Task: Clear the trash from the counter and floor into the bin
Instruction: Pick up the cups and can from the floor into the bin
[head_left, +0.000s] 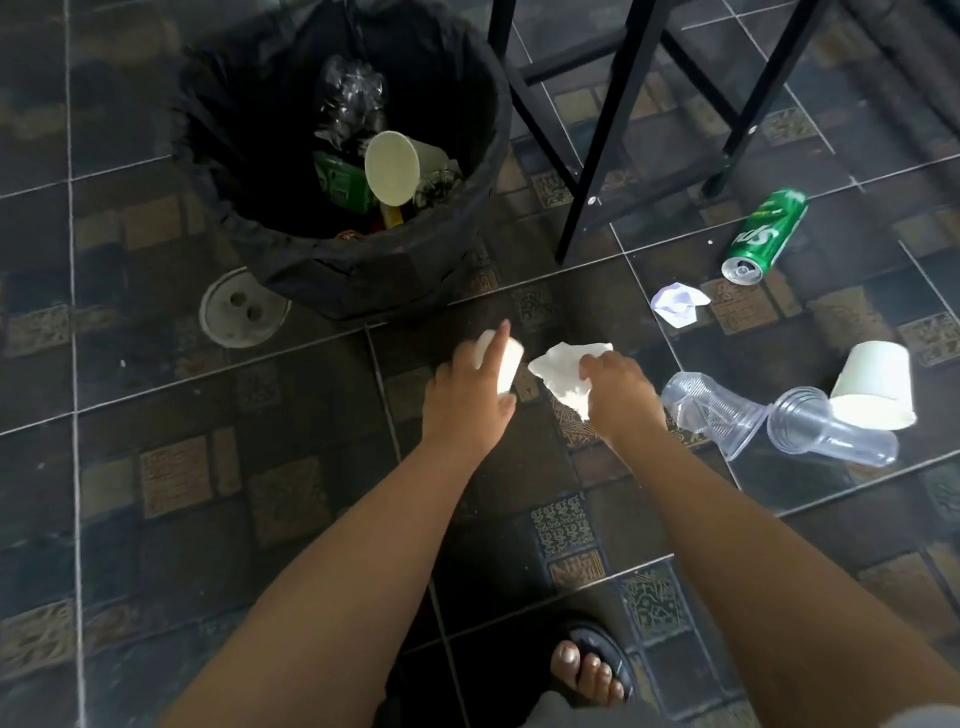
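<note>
Nearest the camera, a foot in a dark sandal (592, 670) stands on the patterned tiled floor (260, 519); two bare forearms reach forward from the bottom edge over the tiles. The left hand (467, 395) is closed around a small white paper cup (501, 366), its index finger stretched along the cup's side and pointing away; the right hand (621, 397) pinches a crumpled white napkin (563, 374) by its near corner, fingers curled in on the paper; whether the napkin hangs just above the tiles or touches them cannot be told. Cup and napkin sit close together, just short of the bin.

To the right of the right hand, on the floor, lie two clear plastic cups: a crushed one (711, 410) beside the wrist and a longer one (831, 434) on its side next to it; a white paper cup (875, 384) rests tipped over, touching the longer clear cup. Further off lies a small crumpled scrap of white paper (680, 304); beyond that, a green drink can (766, 236) on its side, opened end toward the camera.

Farther left, a round floor drain cover (241, 309) shows beside the bin's base; the bin (363, 270), lined with a black bag, holds a paper cup, clear plastic and green packaging. Black metal legs (602, 130) of some furniture stand to its right.
</note>
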